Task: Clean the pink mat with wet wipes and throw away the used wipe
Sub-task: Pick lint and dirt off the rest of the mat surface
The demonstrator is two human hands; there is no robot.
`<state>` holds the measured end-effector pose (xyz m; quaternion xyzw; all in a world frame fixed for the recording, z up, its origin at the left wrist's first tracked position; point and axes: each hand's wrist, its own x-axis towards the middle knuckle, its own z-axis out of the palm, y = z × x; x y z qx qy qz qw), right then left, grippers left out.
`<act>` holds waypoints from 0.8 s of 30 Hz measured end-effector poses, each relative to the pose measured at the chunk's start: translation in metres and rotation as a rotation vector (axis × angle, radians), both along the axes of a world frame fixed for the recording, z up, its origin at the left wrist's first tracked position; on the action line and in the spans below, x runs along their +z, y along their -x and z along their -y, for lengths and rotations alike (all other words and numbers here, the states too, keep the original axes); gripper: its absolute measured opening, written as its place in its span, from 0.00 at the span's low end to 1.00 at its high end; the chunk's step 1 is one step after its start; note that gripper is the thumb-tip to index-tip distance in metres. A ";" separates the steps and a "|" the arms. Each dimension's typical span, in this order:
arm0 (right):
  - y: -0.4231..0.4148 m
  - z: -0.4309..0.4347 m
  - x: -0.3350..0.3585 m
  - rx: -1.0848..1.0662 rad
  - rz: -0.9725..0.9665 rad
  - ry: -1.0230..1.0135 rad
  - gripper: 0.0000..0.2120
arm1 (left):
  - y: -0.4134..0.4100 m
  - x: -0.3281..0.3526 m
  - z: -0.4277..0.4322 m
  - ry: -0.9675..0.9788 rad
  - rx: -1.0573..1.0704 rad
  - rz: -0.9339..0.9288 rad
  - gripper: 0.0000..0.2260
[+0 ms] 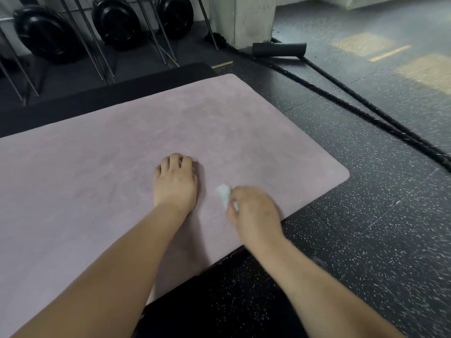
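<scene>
**On the pink mat: one hand rests, one holds the wipe**

Across the middle of the frame, the pink mat (pixel 219 123) lies flat on a dark speckled floor (pixel 366 215), its rounded corner at centre right. The left hand (pixel 174 181) rests palm down on the mat near the centre. Its fingers are loosely bent with the tips on the surface, and no grip on anything can be made out. Just to the right and slightly lower, the right hand (pixel 253 211) is blurred. Its fingers are curled around a crumpled white wet wipe (pixel 224 192), which sticks out at the hand's upper left and sits against the mat near its lower edge.

A black mat (pixel 97 93) lies along the pink mat's far edge. In the upper left, black weight plates (pixel 44 32) stand among metal bars. At top centre, a grey foam roller (pixel 278 50) lies beside a pale pillar (pixel 244 18). Two thick black ropes (pixel 341 103) run diagonally from there toward the right edge.
</scene>
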<state>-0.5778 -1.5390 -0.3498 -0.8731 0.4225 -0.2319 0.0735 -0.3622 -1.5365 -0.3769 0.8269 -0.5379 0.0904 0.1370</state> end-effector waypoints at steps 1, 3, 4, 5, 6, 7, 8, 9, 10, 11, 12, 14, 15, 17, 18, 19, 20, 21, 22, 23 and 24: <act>0.012 0.017 0.001 -0.078 -0.046 0.017 0.03 | 0.001 0.003 0.001 -0.027 -0.022 0.030 0.14; 0.039 0.050 0.002 -0.256 -0.088 0.000 0.05 | 0.003 0.009 0.003 -0.072 -0.087 0.098 0.14; 0.051 0.062 0.003 -0.318 -0.075 -0.030 0.06 | 0.004 0.012 0.005 -0.083 -0.126 0.122 0.14; 0.060 0.068 0.004 -0.352 -0.046 -0.059 0.06 | 0.007 0.014 0.006 -0.079 -0.162 0.124 0.15; 0.063 0.068 0.004 -0.366 -0.024 -0.083 0.06 | 0.012 0.016 0.008 -0.058 -0.192 0.099 0.15; 0.060 0.062 0.005 -0.360 -0.010 -0.098 0.05 | 0.019 0.017 0.009 -0.024 -0.213 0.051 0.15; 0.054 0.049 0.005 -0.334 0.000 -0.100 0.04 | 0.028 0.018 0.010 0.013 -0.229 -0.012 0.15; 0.046 0.031 0.004 -0.284 0.014 -0.096 0.04 | 0.038 0.017 0.012 0.037 -0.241 -0.074 0.14; 0.036 0.012 0.003 -0.215 0.027 -0.095 0.03 | 0.049 0.016 0.013 0.045 -0.253 -0.123 0.14; 0.028 -0.008 0.001 -0.136 0.043 -0.098 0.03 | 0.058 0.015 0.014 0.043 -0.264 -0.160 0.13; 0.023 -0.025 -0.002 -0.058 0.053 -0.101 0.02 | 0.066 0.012 0.015 0.037 -0.273 -0.188 0.13; 0.023 -0.043 -0.007 0.057 0.065 -0.105 0.01 | 0.078 0.007 0.015 0.024 -0.277 -0.211 0.13; 0.028 -0.041 -0.009 0.090 0.073 -0.105 0.02 | 0.081 0.004 0.014 0.020 -0.272 -0.204 0.13; 0.046 -0.026 -0.011 0.058 0.069 -0.070 0.06 | 0.085 0.001 0.012 0.018 -0.255 -0.193 0.13; 0.057 -0.014 -0.012 -0.011 0.061 -0.045 0.07 | 0.086 0.000 0.011 0.017 -0.251 -0.193 0.13; 0.071 0.002 -0.012 -0.106 0.056 -0.034 0.08 | 0.087 0.000 0.011 0.014 -0.249 -0.195 0.14; 0.086 0.020 -0.012 -0.205 0.049 -0.051 0.08 | 0.087 0.000 0.010 0.007 -0.248 -0.196 0.14; 0.101 0.036 -0.011 -0.297 0.048 -0.086 0.08 | 0.088 0.001 0.011 -0.002 -0.247 -0.193 0.15; 0.114 0.048 -0.011 -0.363 0.063 -0.117 0.08 | 0.088 0.002 0.011 -0.012 -0.247 -0.186 0.15; 0.122 0.055 -0.011 -0.401 0.086 -0.146 0.08 | 0.089 0.003 0.012 -0.022 -0.244 -0.177 0.15; 0.123 0.055 -0.010 -0.419 0.106 -0.164 0.07 | 0.091 0.003 0.013 -0.029 -0.240 -0.170 0.16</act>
